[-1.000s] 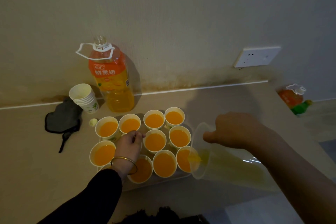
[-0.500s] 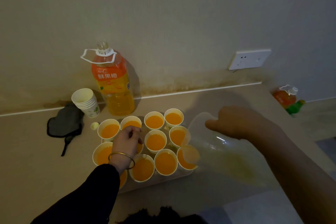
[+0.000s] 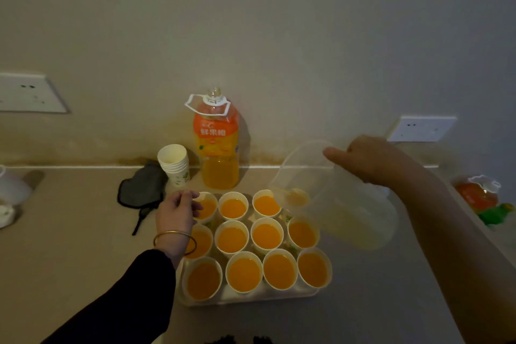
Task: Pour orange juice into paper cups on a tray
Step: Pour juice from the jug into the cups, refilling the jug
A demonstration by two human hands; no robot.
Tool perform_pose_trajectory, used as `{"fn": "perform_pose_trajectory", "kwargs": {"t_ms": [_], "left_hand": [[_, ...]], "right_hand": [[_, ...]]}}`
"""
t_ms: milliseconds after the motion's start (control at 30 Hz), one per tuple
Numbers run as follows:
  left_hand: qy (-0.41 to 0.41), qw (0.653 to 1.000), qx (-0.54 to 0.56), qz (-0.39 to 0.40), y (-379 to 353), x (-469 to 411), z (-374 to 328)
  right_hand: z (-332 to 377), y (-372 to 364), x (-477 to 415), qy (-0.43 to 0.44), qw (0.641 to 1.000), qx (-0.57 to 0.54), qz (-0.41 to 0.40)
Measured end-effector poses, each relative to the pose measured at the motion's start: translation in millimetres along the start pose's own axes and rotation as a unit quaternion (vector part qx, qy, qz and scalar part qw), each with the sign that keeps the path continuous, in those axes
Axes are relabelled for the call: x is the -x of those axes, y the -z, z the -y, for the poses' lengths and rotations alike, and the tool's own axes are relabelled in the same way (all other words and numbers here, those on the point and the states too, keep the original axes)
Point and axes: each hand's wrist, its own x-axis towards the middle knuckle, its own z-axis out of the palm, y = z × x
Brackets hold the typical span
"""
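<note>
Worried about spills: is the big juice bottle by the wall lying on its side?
No, the juice bottle stands upright behind the tray, its open neck pointing up.

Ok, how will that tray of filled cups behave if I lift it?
Probably heavy: the paper cups are filled close to their rims. Any tilt would likely slosh juice out. The thin-looking tray may flex.

A: Any txt legible?
B: Only 1. Big juice bottle [image 3: 220,173] by wall, orange label [image 3: 215,132], white chars "鲜果橙".
A: Small logo [image 3: 208,123] above that?
B: Too blurry. Fine print lower down, same.
A: 2nd bottle [image 3: 477,195], far right?
B: Label unreadable. Cup stack [image 3: 176,167]: green print, no legible txt.
</note>
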Motion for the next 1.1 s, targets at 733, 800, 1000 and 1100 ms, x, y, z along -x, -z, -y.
{"fn": "perform_pose_trajectory", "kwargs": {"t_ms": [733, 800, 1000, 1100], "left_hand": [[0.104, 0.991, 0.013, -0.085, 15.7, -24.3, 29.9], [0.122, 0.989, 0.003, -0.082, 16.7, -28.7, 32.0], [0.203, 0.977, 0.037, -0.05, 20.7, -42.6, 33.7], [0.236, 0.97, 0.046, -0.022, 18.5, -47.4, 32.4]], "right_hand": [[72.8, -26.0, -97.7, 0.213, 0.977, -0.001, 0.009], [78.6, -31.2, -102.5, 0.212, 0.977, 0.006, 0.026], [95.1, -47.6, -113.4, 0.203, 0.978, 0.027, 0.043], [103.9, -51.5, -115.8, 0.204, 0.977, 0.046, 0.044]]}}
